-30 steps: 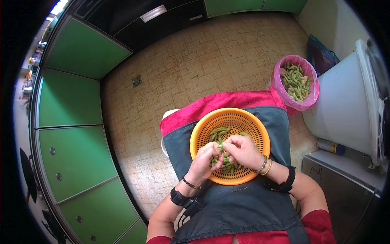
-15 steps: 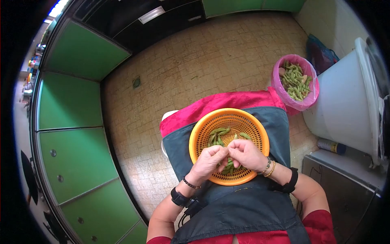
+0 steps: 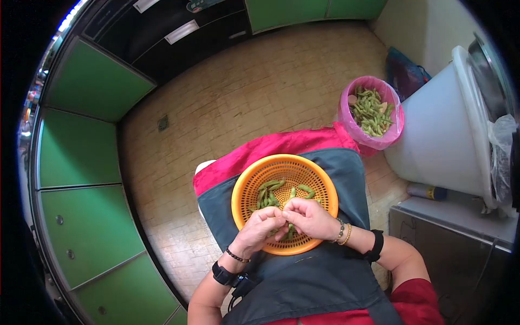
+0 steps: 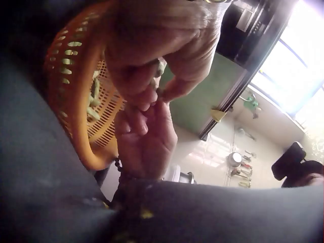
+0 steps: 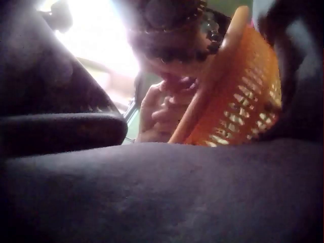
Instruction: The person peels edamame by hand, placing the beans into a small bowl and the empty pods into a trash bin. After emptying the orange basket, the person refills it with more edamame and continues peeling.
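Note:
Over an orange perforated basket [image 3: 236, 203], which rests on the person's lap, both hands meet at the fingertips. The left hand [image 3: 259, 230] and the right hand [image 3: 313, 219] pinch a small green pod between them; the fingers mostly cover it in the head view. A bit of pale green [image 4: 161, 67] shows between the fingers in the left wrist view. Green pods [image 3: 267, 195] lie in the basket at the left, with another curved pod [image 3: 307, 190] beyond the right hand. More pods under the hands are partly hidden.
A pink-lined bin [image 3: 398, 122] with many green pods stands beyond the lap at right, beside a large white container [image 3: 436, 130]. Green cabinets [image 3: 81, 149] line the left. A spray can [image 3: 427, 191] lies near a grey box at right.
The head view has shifted, so the basket and bin appear farther left. The fingertips stay together, and the pod visible between them earlier is now mostly covered.

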### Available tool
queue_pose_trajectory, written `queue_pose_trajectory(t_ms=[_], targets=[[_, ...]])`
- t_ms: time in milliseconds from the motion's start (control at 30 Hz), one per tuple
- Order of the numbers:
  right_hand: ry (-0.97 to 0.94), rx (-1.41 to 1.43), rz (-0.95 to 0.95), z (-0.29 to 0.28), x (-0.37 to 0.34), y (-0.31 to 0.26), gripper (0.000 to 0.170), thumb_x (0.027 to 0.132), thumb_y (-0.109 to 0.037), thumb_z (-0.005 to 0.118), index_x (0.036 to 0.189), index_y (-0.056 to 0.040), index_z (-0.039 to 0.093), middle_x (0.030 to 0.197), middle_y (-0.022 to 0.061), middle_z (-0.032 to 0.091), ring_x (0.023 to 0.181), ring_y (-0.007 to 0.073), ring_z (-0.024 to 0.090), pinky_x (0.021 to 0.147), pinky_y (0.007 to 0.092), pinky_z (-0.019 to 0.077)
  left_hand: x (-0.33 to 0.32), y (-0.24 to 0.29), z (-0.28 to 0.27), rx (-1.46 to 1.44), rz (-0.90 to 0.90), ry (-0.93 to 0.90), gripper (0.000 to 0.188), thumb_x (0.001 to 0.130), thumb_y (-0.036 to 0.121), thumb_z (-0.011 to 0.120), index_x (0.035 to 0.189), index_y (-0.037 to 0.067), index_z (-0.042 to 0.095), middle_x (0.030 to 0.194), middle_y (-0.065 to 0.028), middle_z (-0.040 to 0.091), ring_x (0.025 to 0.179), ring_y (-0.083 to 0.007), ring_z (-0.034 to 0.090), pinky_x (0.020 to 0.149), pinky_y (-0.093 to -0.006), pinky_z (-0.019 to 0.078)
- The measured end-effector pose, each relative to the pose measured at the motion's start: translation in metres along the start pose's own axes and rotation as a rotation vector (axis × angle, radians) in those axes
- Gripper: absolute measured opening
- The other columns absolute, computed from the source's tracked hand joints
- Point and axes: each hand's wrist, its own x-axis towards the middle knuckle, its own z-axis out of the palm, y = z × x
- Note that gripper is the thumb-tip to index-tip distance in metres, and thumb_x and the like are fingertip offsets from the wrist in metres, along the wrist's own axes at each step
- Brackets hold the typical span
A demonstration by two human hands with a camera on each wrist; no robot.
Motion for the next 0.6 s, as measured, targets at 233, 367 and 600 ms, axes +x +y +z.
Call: queue_pose_trajectory(t_ms=[233, 367, 600], targets=[[0.170, -0.539, -0.248, -0.006, -0.011, -0.035, 0.008, 0.080, -0.010, 0.056, 0.076, -0.0025, 0.054, 0.066, 0.0089, 0.057, 0.057, 0.0163, 0.057, 0.051, 0.0288, 0.0435, 0.000, 0.005, 0.005, -0.008, 0.005, -0.026, 0.011, 0.082, 0.005, 0.049, 0.090, 0.002, 0.056, 0.080, -0.0057, 0.059, 0.054, -0.0067, 0.046, 0.042, -0.0165, 0.0309], [0.421, -0.723, -0.501, -0.036, -0.014, -0.067, 0.004, 0.078, -0.004, 0.057, 0.075, -0.0024, 0.054, 0.066, 0.0097, 0.055, 0.058, 0.0185, 0.055, 0.053, 0.0289, 0.0428, -0.008, 0.020, 0.001, -0.044, 0.092, -0.033, 0.010, 0.084, 0.009, 0.050, 0.089, 0.002, 0.055, 0.079, -0.0058, 0.058, 0.051, -0.0070, 0.045, 0.039, -0.0169, 0.0292], [0.969, -1.239, -0.650, -0.141, -0.016, -0.106, 0.014, 0.080, -0.002, 0.052, 0.094, -0.0004, 0.051, 0.104, 0.0112, 0.053, 0.097, 0.0197, 0.050, 0.083, 0.0298, 0.0402, -0.067, 0.063, -0.067, -0.312, 0.567, 0.055, 0.023, 0.090, 0.021, 0.040, 0.081, 0.002, 0.050, 0.075, -0.0107, 0.051, 0.047, -0.0122, 0.045, 0.037, -0.0194, 0.0340]])
